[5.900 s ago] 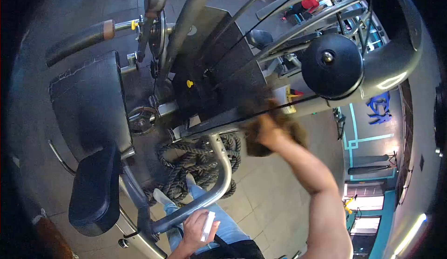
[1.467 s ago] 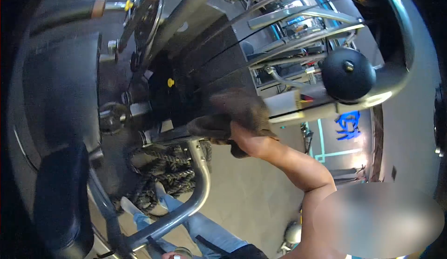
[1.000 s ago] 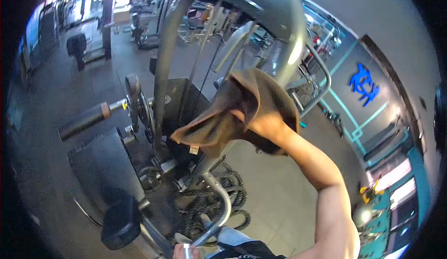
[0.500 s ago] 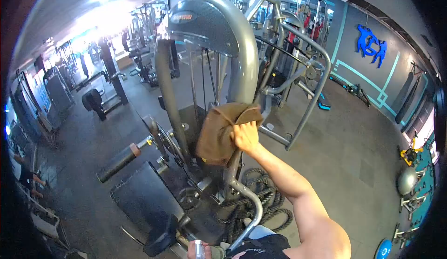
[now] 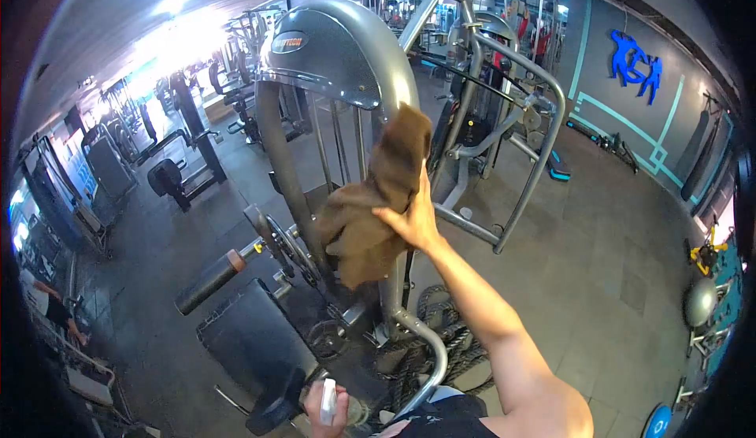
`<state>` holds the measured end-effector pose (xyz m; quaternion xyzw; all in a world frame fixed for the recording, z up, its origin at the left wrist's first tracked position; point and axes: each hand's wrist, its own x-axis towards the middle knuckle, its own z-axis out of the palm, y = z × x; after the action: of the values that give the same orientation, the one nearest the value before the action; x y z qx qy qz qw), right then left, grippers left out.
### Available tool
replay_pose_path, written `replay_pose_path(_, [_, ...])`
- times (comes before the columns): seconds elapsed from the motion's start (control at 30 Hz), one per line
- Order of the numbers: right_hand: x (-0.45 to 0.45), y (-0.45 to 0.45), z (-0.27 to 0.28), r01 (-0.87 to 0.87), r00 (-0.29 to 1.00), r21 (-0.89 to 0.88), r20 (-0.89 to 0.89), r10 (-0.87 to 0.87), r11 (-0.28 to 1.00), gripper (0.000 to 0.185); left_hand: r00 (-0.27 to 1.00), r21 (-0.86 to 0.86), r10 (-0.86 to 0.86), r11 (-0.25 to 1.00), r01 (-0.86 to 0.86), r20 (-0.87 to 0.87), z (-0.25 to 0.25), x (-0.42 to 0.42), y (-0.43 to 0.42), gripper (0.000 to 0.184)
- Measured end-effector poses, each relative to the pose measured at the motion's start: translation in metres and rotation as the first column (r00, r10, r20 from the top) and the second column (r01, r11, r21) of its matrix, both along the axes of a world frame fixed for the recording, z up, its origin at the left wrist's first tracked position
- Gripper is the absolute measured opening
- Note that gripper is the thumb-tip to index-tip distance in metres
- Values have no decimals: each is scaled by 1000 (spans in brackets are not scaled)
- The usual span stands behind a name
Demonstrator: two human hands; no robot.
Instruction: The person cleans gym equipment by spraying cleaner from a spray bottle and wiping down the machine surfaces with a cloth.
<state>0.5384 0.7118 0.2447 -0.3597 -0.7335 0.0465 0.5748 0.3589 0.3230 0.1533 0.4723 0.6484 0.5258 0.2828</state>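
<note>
Cloth (image 5: 370, 225), brown and loosely crumpled, lies against the tall grey post (image 5: 396, 76) of a gym machine, and from my end of the feed I see its upper part reaching up the post and its lower folds hanging slightly blurred. The right hand (image 5: 413, 217) is laid on it fairly open, fingers long and thumb set wide; I cannot tell whether the fingertips pinch the fabric. Low in my view, the left hand (image 5: 324, 408) is curled around a small white object (image 5: 327, 399), partly covered by the fingers. Just beyond that hand I have the machine's black backrest (image 5: 256, 335), with a padded roller (image 5: 209, 283) angled out past it. Under the cloth, a bent metal bar (image 5: 438, 351) curves down from the post, and thick dark rope (image 5: 453, 332) lies coiled on the floor (image 5: 583, 304) behind it. Farther off I make out blue figures (image 5: 634, 68) on the wall and a grey ball (image 5: 699, 302) at right.
</note>
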Motion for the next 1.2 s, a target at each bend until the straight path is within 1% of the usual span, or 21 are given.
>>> replay_pose_path(0.03, [2,-8,0,143,984,41,103,-147,989,118,993,88,-67,993,76,-102,9,2,16,15])
replay_pose_path(0.1, [12,0,38,-63,976,45,211,52,997,104,960,181,-147,964,193,-239,33,6,47,17])
replay_pose_path(0.17, [3,3,76,-42,997,20,-66,44,999,74,946,222,-191,942,251,-262,58,15,77,15])
replay_pose_path(0.2, [-4,0,96,4,979,98,-201,16,995,44,935,224,-216,932,283,-280,73,19,90,15])
replay_pose_path(0.27, [-1,12,114,146,975,212,-194,-104,966,53,928,246,-218,923,297,-301,99,30,111,16])
replay_pose_path(0.33, [10,-14,132,110,989,167,-113,-92,980,59,886,374,-164,862,343,-435,124,39,127,18])
replay_pose_path(0.37, [15,-46,147,16,978,243,-205,35,970,58,860,430,-130,823,372,-494,137,44,135,19])
replay_pose_path(0.43, [29,-83,144,-65,995,154,88,52,986,67,842,471,-94,793,386,-531,170,56,143,19])
replay_pose_path(0.5, [34,-112,128,-45,987,174,162,16,984,67,825,462,-128,776,429,-551,179,64,152,18])
replay_pose_path(0.57, [32,-129,114,-224,971,141,-51,233,964,69,795,420,-218,753,507,-567,176,67,165,17])
replay_pose_path(0.6, [43,-131,108,-325,945,11,16,325,945,72,771,390,-270,738,550,-577,171,68,168,17])
replay_pose_path(0.63, [61,-129,102,-412,904,-122,67,421,903,75,744,360,-318,720,593,-588,167,66,171,17])
replay_pose_path(0.7, [79,-131,92,-610,786,-479,-265,558,631,83,741,280,-462,722,633,-487,158,65,172,16])
replay_pose_path(0.8, [112,-122,95,-708,636,-551,-225,738,442,83,728,212,-541,722,659,-421,146,60,168,13])
replay_pose_path(0.83, [123,-123,97,-742,588,-625,-430,685,244,77,726,186,-547,730,657,-417,142,58,167,11])
replay_pose_path(0.93, [150,-111,79,-767,629,-590,-618,471,251,70,752,169,-555,754,635,-355,138,51,163,13])
replay_pose_path(0.97, [153,-114,83,-829,554,-511,-702,447,226,66,789,159,-541,786,598,-292,144,51,158,13])
replay_pose_path(1.07, [162,-114,68,-762,637,-605,-634,438,232,60,815,195,-460,816,545,-351,147,50,160,17])
replay_pose_path(1.1, [163,-114,68,-672,732,-718,-607,310,180,59,821,157,-430,843,514,-375,147,51,160,18])
replay_pose_path(1.13, [157,-119,71,-630,776,-737,-601,188,246,31,823,120,-400,869,481,-402,145,53,161,19])
replay_pose_path(1.2, [158,-103,42,-212,969,-848,-248,-9,486,22,823,66,-324,915,398,-467,138,56,163,21])
